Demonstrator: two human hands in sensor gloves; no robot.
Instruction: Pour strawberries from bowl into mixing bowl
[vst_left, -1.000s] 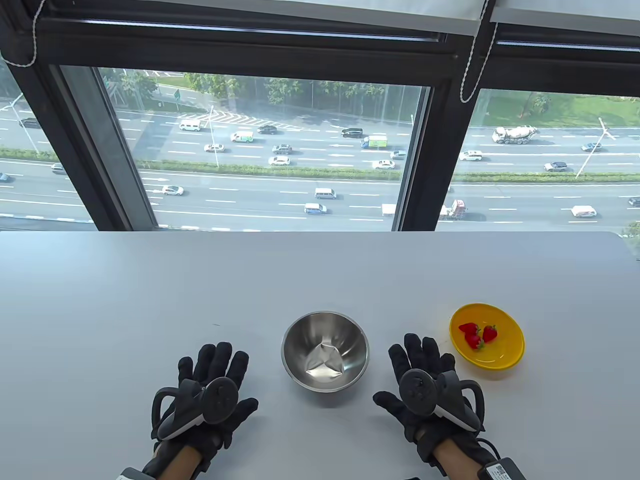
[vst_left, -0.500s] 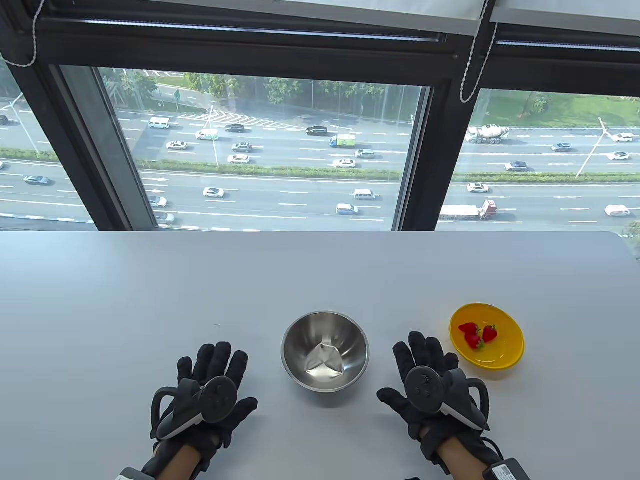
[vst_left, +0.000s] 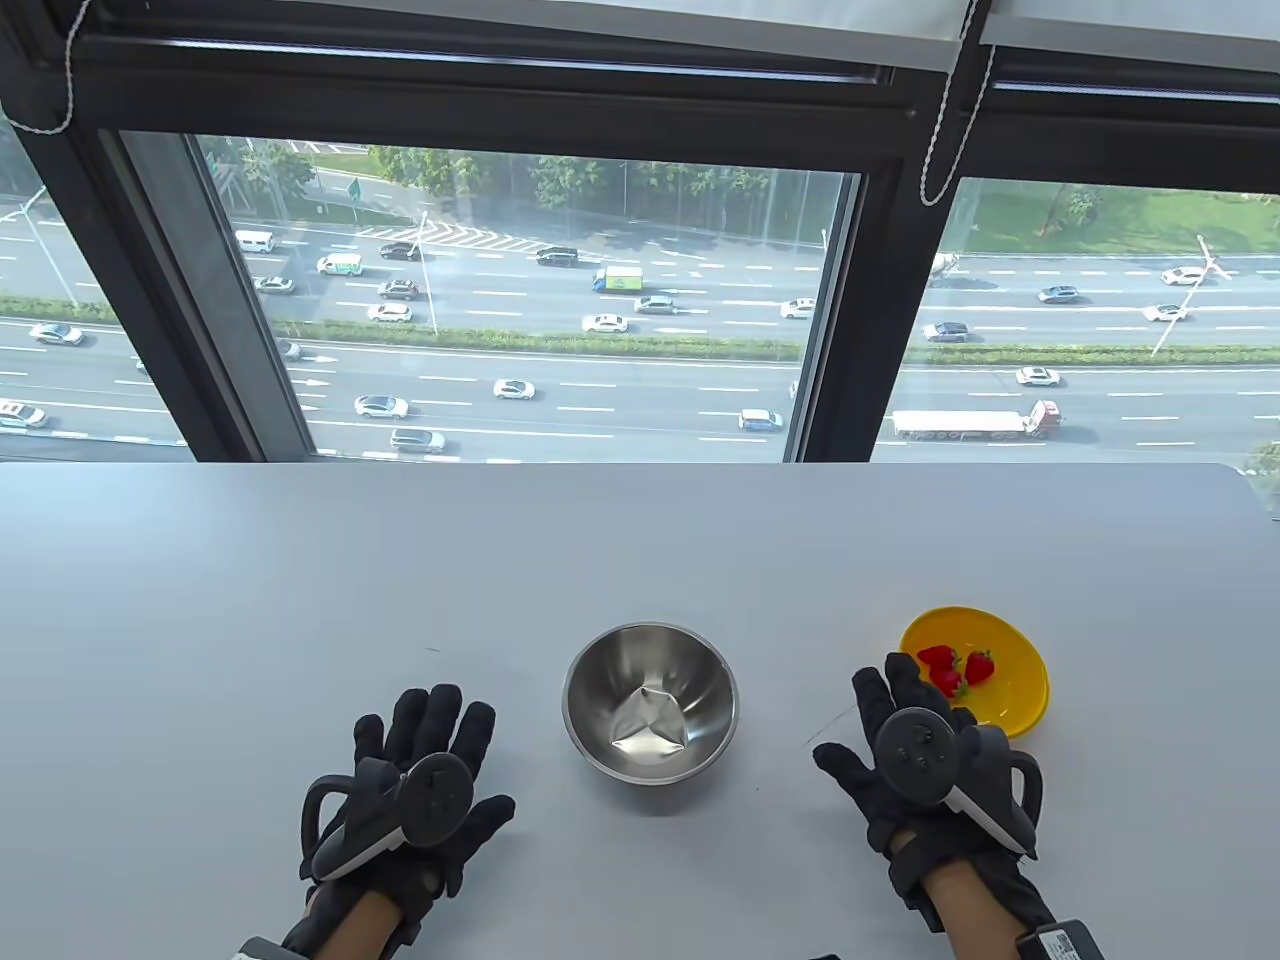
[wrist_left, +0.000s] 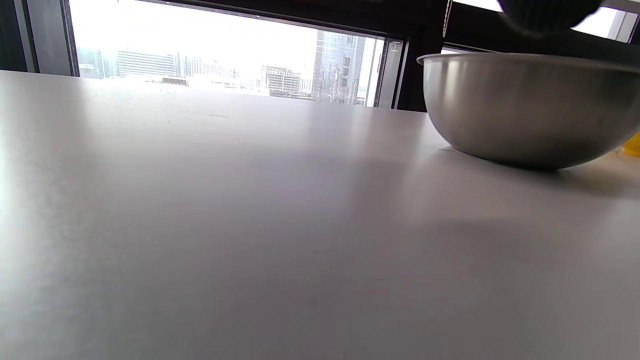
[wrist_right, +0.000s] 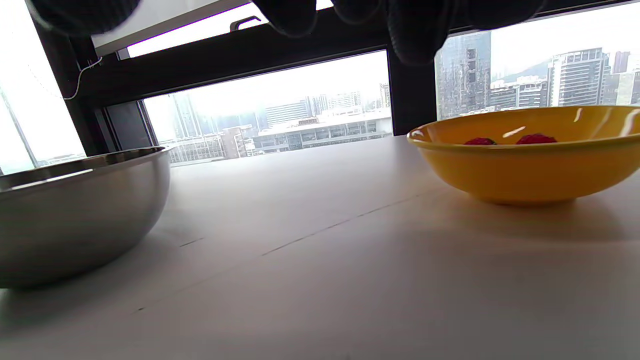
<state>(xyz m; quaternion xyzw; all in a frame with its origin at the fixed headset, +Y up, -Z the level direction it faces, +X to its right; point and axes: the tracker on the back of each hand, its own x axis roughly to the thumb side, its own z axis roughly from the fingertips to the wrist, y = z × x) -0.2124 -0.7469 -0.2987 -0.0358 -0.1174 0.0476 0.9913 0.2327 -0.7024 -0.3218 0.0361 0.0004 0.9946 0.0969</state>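
A yellow bowl (vst_left: 1010, 680) with three red strawberries (vst_left: 955, 667) stands at the right of the white table. It also shows in the right wrist view (wrist_right: 530, 160). A steel mixing bowl (vst_left: 650, 712) stands at the middle, empty; it also shows in the left wrist view (wrist_left: 530, 107) and the right wrist view (wrist_right: 75, 210). My right hand (vst_left: 905, 745) is open, fingers spread, just above the table, its fingertips over the yellow bowl's near-left rim, holding nothing. My left hand (vst_left: 425, 760) lies open and flat on the table left of the steel bowl.
The white table (vst_left: 400, 580) runs back to a large window with dark frames (vst_left: 850, 300). Blind cords (vst_left: 945, 150) hang at the window.
My right hand has moved right and slightly forward, from beside the steel bowl to the yellow bowl's near-left rim. The left hand and both bowls have not moved.
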